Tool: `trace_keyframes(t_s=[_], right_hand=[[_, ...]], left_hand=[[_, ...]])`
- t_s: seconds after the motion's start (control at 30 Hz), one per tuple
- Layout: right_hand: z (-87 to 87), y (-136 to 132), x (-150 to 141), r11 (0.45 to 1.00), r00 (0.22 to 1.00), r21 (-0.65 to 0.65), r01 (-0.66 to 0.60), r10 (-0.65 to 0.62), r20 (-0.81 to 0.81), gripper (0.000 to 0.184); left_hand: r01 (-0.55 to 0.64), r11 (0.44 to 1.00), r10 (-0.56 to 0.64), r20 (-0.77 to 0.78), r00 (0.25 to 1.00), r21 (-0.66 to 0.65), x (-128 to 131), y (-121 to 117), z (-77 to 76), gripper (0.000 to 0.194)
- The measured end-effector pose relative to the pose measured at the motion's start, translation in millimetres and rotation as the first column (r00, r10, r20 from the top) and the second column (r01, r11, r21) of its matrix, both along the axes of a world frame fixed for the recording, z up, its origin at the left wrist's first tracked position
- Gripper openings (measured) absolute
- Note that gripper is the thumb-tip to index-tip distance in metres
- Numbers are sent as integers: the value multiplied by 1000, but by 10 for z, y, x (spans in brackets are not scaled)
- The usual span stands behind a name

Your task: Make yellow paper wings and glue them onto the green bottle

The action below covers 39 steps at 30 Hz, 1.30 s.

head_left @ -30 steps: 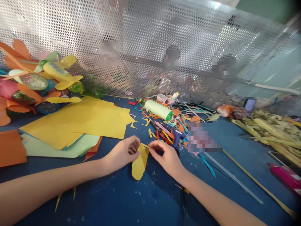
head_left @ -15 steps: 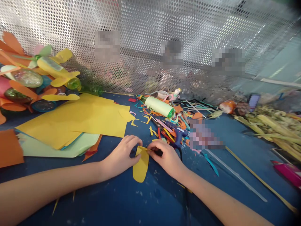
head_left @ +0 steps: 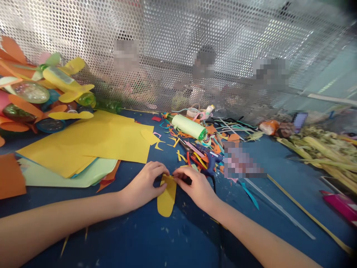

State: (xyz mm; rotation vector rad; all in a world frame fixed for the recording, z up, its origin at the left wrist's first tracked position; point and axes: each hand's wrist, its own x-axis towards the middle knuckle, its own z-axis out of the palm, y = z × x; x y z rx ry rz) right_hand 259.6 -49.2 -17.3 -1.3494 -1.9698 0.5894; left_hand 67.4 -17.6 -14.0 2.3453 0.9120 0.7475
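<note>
The grip of both the left hand point(head_left: 147, 182) and right hand point(head_left: 195, 184) was closed on a yellow paper piece point(head_left: 166, 198) above the blue surface point(head_left: 134, 238).

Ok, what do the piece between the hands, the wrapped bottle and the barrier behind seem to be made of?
Yellow piece: probably matte paper or thin card; it is flat, evenly coloured and cleanly cut.
Wrapped bottle: likely glossy clear green plastic, showing shiny at its end, under a dull pale paper-like wrap.
Barrier: apparently perforated metal, judging by its silvery sheen and regular holes.
</note>
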Motion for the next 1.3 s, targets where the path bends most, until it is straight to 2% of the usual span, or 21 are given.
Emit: trace_keyframes(t_s=[0.17,0.33,0.5,1.3], right_hand=[[42,13,14,999,999,-48,18,-20,-42,13],[59,-17,20,997,997,16,80,-80,5,16],[56,-44,6,998,996,50,45,-49,71,11],[32,-32,22,999,994,33,-3,-1,111,10]], left_hand=[[-3,1000,3,-9,1000,7,3,12,-24,21],[-14,1000,14,-3,1000,-10,5,13,-11,21],[-28,1000,29,8,1000,-13,6,17,-28,20],[-42,997,42,0,999,-60,-1,50,-4,13]])
